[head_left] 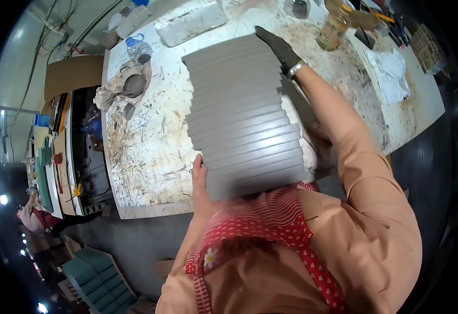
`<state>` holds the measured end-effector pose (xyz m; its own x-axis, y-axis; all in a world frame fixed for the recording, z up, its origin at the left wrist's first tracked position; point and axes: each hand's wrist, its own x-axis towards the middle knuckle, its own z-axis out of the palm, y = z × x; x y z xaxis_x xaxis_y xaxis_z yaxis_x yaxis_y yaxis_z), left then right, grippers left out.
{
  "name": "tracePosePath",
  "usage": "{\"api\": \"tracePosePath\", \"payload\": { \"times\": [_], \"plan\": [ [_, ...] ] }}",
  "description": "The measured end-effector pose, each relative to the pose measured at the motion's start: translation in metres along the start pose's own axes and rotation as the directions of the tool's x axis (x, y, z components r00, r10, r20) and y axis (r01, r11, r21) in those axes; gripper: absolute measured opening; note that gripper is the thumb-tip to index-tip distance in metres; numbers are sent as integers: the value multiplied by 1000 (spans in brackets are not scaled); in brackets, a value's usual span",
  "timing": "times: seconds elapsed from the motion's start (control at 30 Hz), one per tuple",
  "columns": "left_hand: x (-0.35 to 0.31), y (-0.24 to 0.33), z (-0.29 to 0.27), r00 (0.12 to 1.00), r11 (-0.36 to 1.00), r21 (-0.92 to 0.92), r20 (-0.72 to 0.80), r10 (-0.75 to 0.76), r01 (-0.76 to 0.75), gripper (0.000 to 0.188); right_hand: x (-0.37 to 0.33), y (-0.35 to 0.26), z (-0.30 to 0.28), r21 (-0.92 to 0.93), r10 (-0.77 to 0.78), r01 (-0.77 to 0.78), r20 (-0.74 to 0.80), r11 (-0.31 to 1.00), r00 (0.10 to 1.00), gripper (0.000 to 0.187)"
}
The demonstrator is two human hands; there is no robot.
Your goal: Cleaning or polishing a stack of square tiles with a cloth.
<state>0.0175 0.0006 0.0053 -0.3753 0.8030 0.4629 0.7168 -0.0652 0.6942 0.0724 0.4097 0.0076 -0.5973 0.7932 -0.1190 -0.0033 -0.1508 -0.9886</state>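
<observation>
We hold the ribbed grey panel [242,112] by opposite edges, presumably for balance: left hand [200,183] clasping; right hand [279,48] extended, its grip we cannot tell.

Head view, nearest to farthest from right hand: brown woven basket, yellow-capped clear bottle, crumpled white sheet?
1. Yellow-capped clear bottle: right of the right hand
2. Crumpled white sheet: farther right
3. Brown woven basket: far right

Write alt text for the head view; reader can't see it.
A grey ridged panel is before a person in a red patterned apron, left hand gripping its near left edge, dark-covered right hand along its far right edge. Below is a stained white worktable with an orange-lidded jar and crumpled white cloth.
</observation>
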Motion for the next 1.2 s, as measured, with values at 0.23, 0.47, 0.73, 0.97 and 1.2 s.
{"api": "tracePosePath", "payload": {
  "times": [0.23,0.47,0.73,0.97,1.2],
  "plan": [
    [-32,7,0,804,757,-278,135,-579,592,106,15,24,-11,-629,-471,560,326,539,820,46],
    [-29,30,11,843,796,-307,42,-536,522,91,-9,26,-5,-341,-325,332,81,879,942,62],
    [-46,23,12,670,651,-252,-12,-742,716,37,-4,24,4,-261,-345,340,28,904,938,79],
    [-19,16,-27,620,485,-447,230,-750,752,81,-8,30,-10,-159,-33,37,26,987,999,70],
    [81,-58,-3,678,484,-683,23,-735,548,75,26,79,-16,458,39,-110,162,882,986,51]
  ]
}}
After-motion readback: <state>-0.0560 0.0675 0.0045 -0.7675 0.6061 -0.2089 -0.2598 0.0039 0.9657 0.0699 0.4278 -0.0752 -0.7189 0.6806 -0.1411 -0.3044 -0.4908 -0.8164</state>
